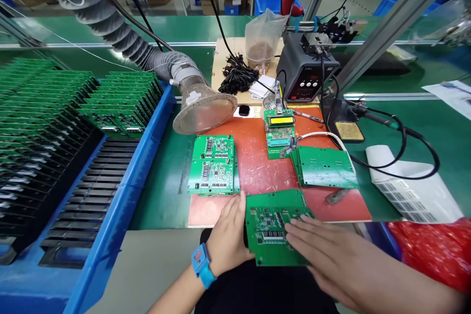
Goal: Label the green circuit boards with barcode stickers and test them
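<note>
Over the mat (253, 169)'s near edge, the board (267, 253) sits between the hands, about equally near both, its long axis unclear under the right hand (340, 250). That hand lies flat across its right part, fingers together; the left (226, 234) holds its left edge.

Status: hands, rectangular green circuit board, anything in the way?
Left hand at left edge of rectangular green circuit board. Right hand covers its right part. Stack of green circuit boards beyond left hand, apparently not blocking.
</note>
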Tool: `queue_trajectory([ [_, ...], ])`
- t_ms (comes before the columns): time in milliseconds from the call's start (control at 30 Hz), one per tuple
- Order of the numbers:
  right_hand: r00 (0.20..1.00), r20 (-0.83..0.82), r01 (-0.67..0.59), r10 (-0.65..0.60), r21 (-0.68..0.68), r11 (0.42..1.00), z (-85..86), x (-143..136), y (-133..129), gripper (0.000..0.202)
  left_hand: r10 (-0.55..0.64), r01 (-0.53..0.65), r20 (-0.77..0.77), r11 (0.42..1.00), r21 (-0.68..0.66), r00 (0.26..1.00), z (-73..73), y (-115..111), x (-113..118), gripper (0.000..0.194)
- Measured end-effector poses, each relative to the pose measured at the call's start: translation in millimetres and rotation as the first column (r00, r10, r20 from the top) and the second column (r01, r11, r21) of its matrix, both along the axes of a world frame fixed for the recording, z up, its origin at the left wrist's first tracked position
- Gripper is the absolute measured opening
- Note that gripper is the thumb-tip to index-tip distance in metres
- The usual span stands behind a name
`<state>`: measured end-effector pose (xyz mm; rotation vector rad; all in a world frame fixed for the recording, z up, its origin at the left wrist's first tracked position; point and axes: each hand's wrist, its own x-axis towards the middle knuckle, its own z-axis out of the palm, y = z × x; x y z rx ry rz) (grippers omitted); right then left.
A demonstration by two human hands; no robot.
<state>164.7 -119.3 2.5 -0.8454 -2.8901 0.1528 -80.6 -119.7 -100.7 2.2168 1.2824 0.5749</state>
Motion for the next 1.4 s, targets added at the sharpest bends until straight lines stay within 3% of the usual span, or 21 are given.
queue_trajectory([
  [67, 0.998, -0.043, 0.037, -0.038, -0.035, 0.999, 19.2, 4.5, 11.8, 0.039, 0.000, 0.000, 0.003, 1.000, -0.009, 1.000, -0.5, 0.0, -0.5, 0.124],
  [133, 0.991, -0.052, 0.111, -0.119, -0.140, 0.984, 25.4, 4.5, 28.0, 0.040, 0.002, -0.002, 0.001, 1.000, -0.021, 1.000, -1.2, 0.3, -0.7, 0.124],
  [233, 0.989, -0.021, 0.130, -0.149, -0.380, 0.916, 11.7, -1.6, 56.7, 0.034, 0.006, -0.006, -0.011, 1.000, -0.018, 1.000, -1.0, 1.2, -0.3, 0.124],
  [300, 0.989, -0.031, 0.114, -0.144, -0.453, 0.884, -3.8, -6.4, 71.4, 0.033, -0.008, 0.008, -0.012, 1.000, -0.007, 1.000, 0.1, 1.7, 0.0, 0.124],
  [367, 0.989, -0.045, 0.111, -0.144, -0.432, 0.895, -17.5, -10.5, 75.7, 0.039, -0.019, 0.019, -0.007, 1.000, 0.004, 1.000, 0.8, 1.8, 0.0, 0.124],
  [500, 0.994, 0.008, 0.106, -0.109, -0.304, 0.947, -32.8, -18.9, 52.5, 0.094, -0.009, 0.010, -0.027, 1.000, 0.013, 1.000, -1.2, 0.6, -0.5, 0.127],
  [600, 0.991, 0.074, 0.127, -0.113, -0.219, 0.967, -37.4, -26.9, 28.1, 0.093, 0.010, -0.010, -0.039, 1.000, 0.007, 0.999, -3.4, -0.6, -0.1, 0.125],
  [700, 0.991, 0.092, 0.115, -0.097, -0.220, 0.969, -34.4, -28.6, 18.4, 0.088, 0.033, -0.034, -0.032, 0.999, -0.001, 0.999, -3.8, -1.0, 0.5, 0.123],
  [800, 0.991, 0.031, 0.133, -0.129, -0.233, 0.963, -21.5, -9.1, 32.1, 0.087, 0.033, -0.033, -0.038, 0.999, -0.020, 0.999, -2.3, -0.5, 0.7, 0.128],
  [900, 0.947, -0.005, 0.315, -0.322, -0.192, 0.929, -10.2, 36.2, 68.2, 0.083, 0.028, -0.030, -0.069, 0.999, -0.039, 0.997, 0.0, 0.2, 0.5, 0.133],
  [933, 0.924, 0.018, 0.380, -0.383, -0.175, 0.908, -9.5, 54.0, 82.4, 0.081, 0.027, -0.031, -0.077, 0.999, -0.041, 0.997, 0.8, 0.4, 0.5, 0.134],
  [1067, 0.914, 0.123, 0.403, -0.388, -0.157, 0.901, -17.3, 102.2, 119.5, 0.078, 0.027, -0.031, -0.083, 0.998, -0.050, 0.996, 2.3, 1.0, 0.6, 0.133],
  [1133, 0.903, 0.102, 0.427, -0.417, -0.095, 0.899, -20.3, 98.1, 113.9, 0.077, 0.025, -0.030, -0.076, 0.998, -0.060, 0.997, 2.8, 1.3, 0.8, 0.134],
  [1200, 0.907, 0.021, 0.422, -0.422, -0.011, 0.907, -22.6, 75.4, 91.8, 0.075, 0.026, -0.031, -0.066, 0.997, -0.067, 0.997, 3.4, 1.6, 1.2, 0.135],
  [1233, 0.924, -0.010, 0.383, -0.383, 0.005, 0.924, -24.7, 59.7, 76.8, 0.073, 0.027, -0.031, -0.062, 0.997, -0.068, 0.998, 3.8, 1.7, 1.4, 0.135],
  [1333, 0.991, 0.049, 0.128, -0.123, -0.121, 0.984, -37.8, 13.3, 31.5, 0.065, 0.034, -0.037, -0.057, 0.997, -0.066, 0.998, 4.7, 1.9, 1.9, 0.135],
  [1400, 0.992, 0.066, 0.112, -0.106, -0.098, 0.989, -47.8, -5.8, 12.1, 0.054, 0.032, -0.035, -0.053, 0.997, -0.064, 0.998, 4.9, 2.0, 2.1, 0.134],
])
